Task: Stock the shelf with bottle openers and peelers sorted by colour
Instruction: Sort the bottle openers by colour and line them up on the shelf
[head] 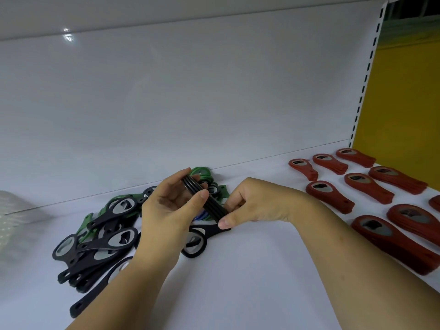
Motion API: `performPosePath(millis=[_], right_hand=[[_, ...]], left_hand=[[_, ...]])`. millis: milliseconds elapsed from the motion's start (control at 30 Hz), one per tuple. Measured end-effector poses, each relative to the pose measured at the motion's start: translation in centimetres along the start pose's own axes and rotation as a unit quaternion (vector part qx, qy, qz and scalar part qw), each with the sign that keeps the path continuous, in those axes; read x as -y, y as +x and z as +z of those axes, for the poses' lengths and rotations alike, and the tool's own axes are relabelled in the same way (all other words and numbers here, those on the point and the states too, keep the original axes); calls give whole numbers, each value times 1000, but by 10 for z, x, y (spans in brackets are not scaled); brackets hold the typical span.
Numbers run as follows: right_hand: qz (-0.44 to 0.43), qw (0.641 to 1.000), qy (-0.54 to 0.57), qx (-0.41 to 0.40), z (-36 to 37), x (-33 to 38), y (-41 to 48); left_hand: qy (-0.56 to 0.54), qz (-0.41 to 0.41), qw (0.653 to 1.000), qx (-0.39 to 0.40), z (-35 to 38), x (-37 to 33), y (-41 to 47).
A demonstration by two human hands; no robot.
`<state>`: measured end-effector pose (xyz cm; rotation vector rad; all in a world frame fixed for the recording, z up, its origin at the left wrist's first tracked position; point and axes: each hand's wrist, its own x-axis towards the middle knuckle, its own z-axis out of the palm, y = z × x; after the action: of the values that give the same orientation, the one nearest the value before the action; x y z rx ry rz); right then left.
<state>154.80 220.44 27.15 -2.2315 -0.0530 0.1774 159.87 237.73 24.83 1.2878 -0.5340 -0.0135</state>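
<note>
Bottle openers (204, 198) in black, a short stack held edge-on, sit between both hands just above the shelf (262, 277), a little below the middle of the view. The left hand (166, 210) is curled round the stack's upper end, thumb in front and fingers behind. The right hand (252, 203), its forearm entering from four o'clock, pinches the lower end between thumb and curled fingers, though whether its thumb also presses the loose black opener (209, 231) lying beneath is hard to tell. At eight o'clock lies an unsorted heap (100, 236) of black and green pieces, with more green openers (202, 171) at twelve o'clock of the hands and something blue (201, 214) peeping out under the stack. Red openers (371, 194) lie in tidy stacks at three o'clock, well apart from the heap. The main risk, as I judge it, is the stack fanning out or slipping: the pieces look thin and smooth and are held only by pressure at the ends, so one eased grip could spill them back into the heap. A green piece could also ride along among the black — and spoil the sort.
</note>
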Motion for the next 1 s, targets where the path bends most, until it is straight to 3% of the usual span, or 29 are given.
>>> performPosePath(millis=[200, 567, 767, 900, 1000], right_hand=[[-28, 999, 15, -37, 3, 2, 2], [-2, 996, 44, -73, 2, 1, 4], [103, 979, 44, -172, -17, -15, 0], [214, 934, -35, -283, -36, -46, 5], [280, 897, -119, -319, -39, -56, 11]], left_hand=[[-33, -14, 999, -6, -1, -2, 1], [-56, -47, 997, -4, -5, 1, 7], [-46, -96, 994, -39, -11, 10, 14], [11, -102, 994, -22, -8, 14, 13], [57, -102, 993, 8, -5, 17, 10]])
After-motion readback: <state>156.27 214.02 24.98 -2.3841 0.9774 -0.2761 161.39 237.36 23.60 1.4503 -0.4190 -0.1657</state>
